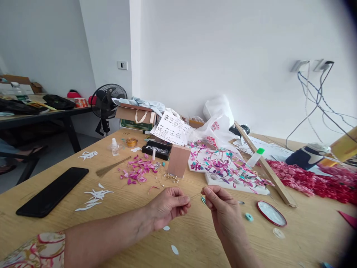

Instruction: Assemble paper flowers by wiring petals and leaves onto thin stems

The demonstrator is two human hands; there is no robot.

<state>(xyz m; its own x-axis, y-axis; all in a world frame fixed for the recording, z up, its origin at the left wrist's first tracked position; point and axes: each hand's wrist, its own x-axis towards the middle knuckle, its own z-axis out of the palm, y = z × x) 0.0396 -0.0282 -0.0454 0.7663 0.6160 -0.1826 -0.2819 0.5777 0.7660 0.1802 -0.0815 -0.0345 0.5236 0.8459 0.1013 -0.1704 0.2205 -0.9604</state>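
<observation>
A thin gold-coloured wire or thread (196,195) stretches between my two hands above the wooden table (134,245). My left hand (169,208) pinches one end between thumb and fingers. At the other end, my right hand (224,210) is closed in a pinch too. Just beyond the right fingertips lies a small green leaf-shaped piece (203,200). White petal-shaped pieces (174,249) lie on the table below my hands. Ahead are pink petals (139,169), small pearl beads (174,178) and an upright wooden block (178,161). Whatever sits inside the pinches is hidden by my fingers.
A black phone (52,191), cut white strips (93,197) and a bundle of wires (111,166) are left. Pink and purple wire flowers (223,163) rest on white foam, beside a wooden bar (264,167). A red-rimmed round lid (271,213) and teal spool (249,217) are right.
</observation>
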